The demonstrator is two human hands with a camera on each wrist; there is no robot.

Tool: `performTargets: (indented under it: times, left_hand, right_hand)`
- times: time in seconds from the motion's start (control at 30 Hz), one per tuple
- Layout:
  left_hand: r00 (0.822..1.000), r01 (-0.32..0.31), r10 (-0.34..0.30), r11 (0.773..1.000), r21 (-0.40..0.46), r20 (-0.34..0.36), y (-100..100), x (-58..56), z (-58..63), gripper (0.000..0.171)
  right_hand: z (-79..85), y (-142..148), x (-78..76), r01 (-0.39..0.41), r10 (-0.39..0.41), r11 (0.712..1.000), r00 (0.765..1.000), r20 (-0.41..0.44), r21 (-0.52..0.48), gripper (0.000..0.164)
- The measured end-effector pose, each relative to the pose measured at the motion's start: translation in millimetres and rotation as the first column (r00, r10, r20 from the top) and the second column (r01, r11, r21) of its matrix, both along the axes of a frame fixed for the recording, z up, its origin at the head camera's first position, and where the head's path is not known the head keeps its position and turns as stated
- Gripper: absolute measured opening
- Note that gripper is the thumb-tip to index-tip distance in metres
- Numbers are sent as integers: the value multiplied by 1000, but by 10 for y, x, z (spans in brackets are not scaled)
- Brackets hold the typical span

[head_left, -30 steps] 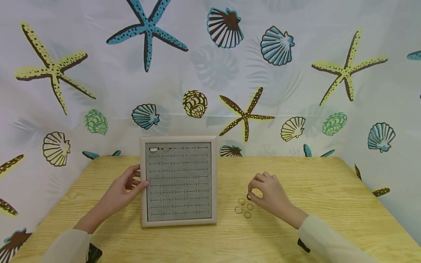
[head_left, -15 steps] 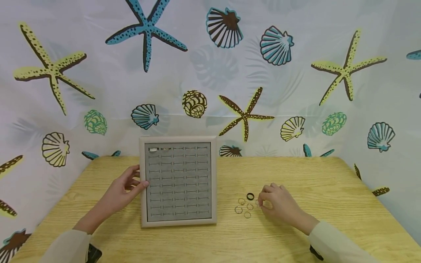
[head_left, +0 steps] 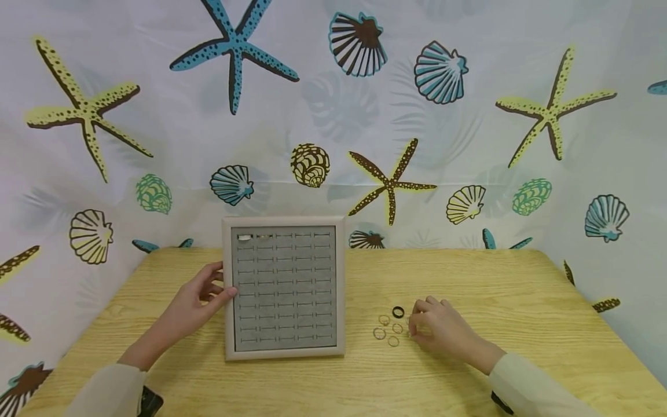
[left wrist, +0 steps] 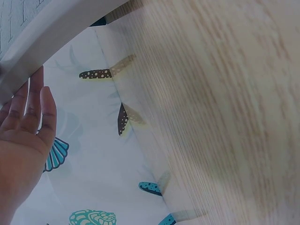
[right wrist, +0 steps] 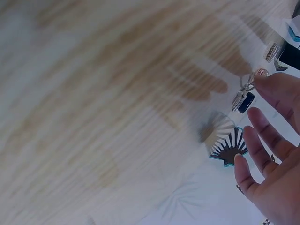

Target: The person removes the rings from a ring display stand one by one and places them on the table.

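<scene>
My left hand [head_left: 200, 298] grips the left edge of an upright ring display tray [head_left: 283, 289] with a pale frame and grey slotted insert. Its thumb lies on the front of the frame; in the left wrist view the fingers [left wrist: 33, 105] reach behind the frame. My right hand [head_left: 443, 330] is low over the table, thumb and index finger together at a thin ring [head_left: 408, 319] that the fingertips partly hide. Beside them lies a black ring [head_left: 398, 312], with several thin metal rings [head_left: 380, 333] to its left. In the right wrist view the other fingers [right wrist: 258, 145] stay spread.
Two rings sit in the tray's top row, one a wide silvery band [head_left: 244, 237]. The tray stands on a wood-grain table [head_left: 292, 388]. Behind it hangs a curtain [head_left: 323, 116] printed with shells and starfish.
My right hand has moved right and slightly toward me, from beside the black ring to the thin ring, then lowered a little. My left hand and the tray stay put.
</scene>
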State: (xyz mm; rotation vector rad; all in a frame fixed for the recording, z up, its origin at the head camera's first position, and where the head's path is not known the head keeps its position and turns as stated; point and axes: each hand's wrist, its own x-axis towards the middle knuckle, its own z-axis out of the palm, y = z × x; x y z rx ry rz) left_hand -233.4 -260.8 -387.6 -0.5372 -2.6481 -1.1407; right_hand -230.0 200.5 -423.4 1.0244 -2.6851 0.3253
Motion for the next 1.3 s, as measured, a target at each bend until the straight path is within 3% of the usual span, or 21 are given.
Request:
performTargets:
  times: [0.3,0.7,0.83,1.1,1.3]
  left_hand:
    - [1000,0,0,1000,3,-1,17,25,12,52]
    - [1000,16,-16,1000,17,7,43,48,46,53]
    - [1000,14,-14,1000,13,5,40,43,40,53]
    - [1000,21,-21,999,25,15,47,50,56,53]
    - [1000,20,-21,1000,21,14,45,52,59,53]
  right_hand:
    - [-9,-5,9,-48,47,999,998,39,5,15]
    - [59,-12,-37,-20,20,1000,1000,15,7,13]
    - [134,-27,-88,-11,11,1000,1000,-26,-13,13]
    - [379,-140,-201,-54,35,994,980,-194,-95,15]
    - [592,-293,-269,-83,55,990,974,-221,-118,13]
